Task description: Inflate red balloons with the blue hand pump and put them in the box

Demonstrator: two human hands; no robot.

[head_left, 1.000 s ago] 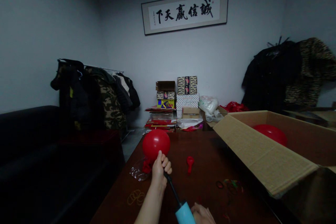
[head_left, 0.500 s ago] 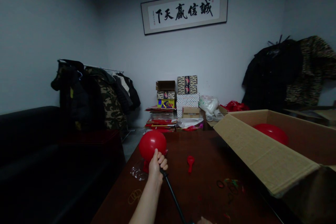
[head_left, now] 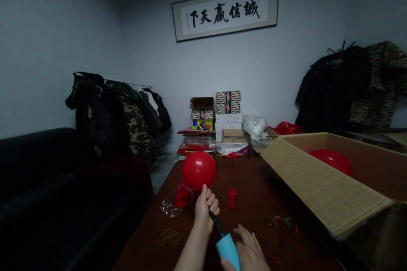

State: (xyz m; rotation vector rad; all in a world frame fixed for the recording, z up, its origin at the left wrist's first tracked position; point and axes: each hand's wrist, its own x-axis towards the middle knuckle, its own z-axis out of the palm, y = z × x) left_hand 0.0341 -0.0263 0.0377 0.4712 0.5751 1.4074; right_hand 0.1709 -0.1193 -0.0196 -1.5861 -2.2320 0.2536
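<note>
My left hand (head_left: pixel 206 207) is closed around the neck of a round, inflated red balloon (head_left: pixel 199 171), where it meets the black nozzle end of a hand balloon pump. The pump's light-blue barrel (head_left: pixel 228 250) lies in my right hand (head_left: pixel 249 250), thumb on one side and the slightly blurred fingers loosely along the other. A flat red balloon (head_left: pixel 232 197) lies on the table right of my left hand. On the left, a clear plastic bag (head_left: pixel 171 205) holds more red balloons (head_left: pixel 183 197).
Rubber bands (head_left: pixel 168 237) lie at the left of the brown table (head_left: pixel 251 178), with coloured small bits (head_left: pixel 282 221) at the right. An open cardboard box (head_left: pixel 321 182) containing a red balloon (head_left: pixel 332 161) stands on the right. Stacked boxes (head_left: pixel 228 123) are at the back.
My left hand and the balloon have shifted right. The blue barrel has come up into view with my right hand, and less of the black rod shows. The balloon bag is less covered.
</note>
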